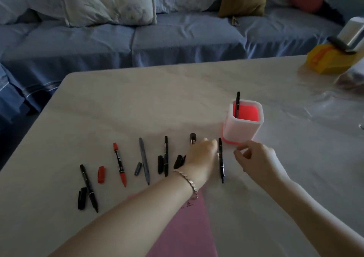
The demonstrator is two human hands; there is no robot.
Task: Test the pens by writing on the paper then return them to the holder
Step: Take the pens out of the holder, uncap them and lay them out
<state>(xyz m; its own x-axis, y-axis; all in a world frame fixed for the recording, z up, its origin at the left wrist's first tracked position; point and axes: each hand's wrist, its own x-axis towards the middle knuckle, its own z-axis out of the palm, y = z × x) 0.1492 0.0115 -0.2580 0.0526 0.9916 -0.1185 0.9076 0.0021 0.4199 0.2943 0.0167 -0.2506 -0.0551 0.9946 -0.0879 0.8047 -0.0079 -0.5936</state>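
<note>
Both hands sit over the middle of the desk, just short of the pen holder. The left hand, with a bracelet at its wrist, reaches across with its fingers curled down onto a thick black marker, of which only the far end shows; whether it has actually closed on the marker cannot be told. The right hand hovers beside it, thumb and forefinger pinched loosely together and holding nothing visible.

Between the two hands lies a slim black pen, uncapped, tip toward the near edge. A black cap lies just left of the left hand. Further along the row toward the left edge lie another black pen with its cap beside it, a grey pen with a grey cap, a red marker with a red cap, and a black pen with a black cap.

Beyond the hands stands the pen holder, white outside and red inside, with one black pen upright in it. A pink paper with some marks lies at the near edge, partly under the left forearm. A yellow object sits at the far right corner, and a blue sofa with cushions stands behind the desk.
</note>
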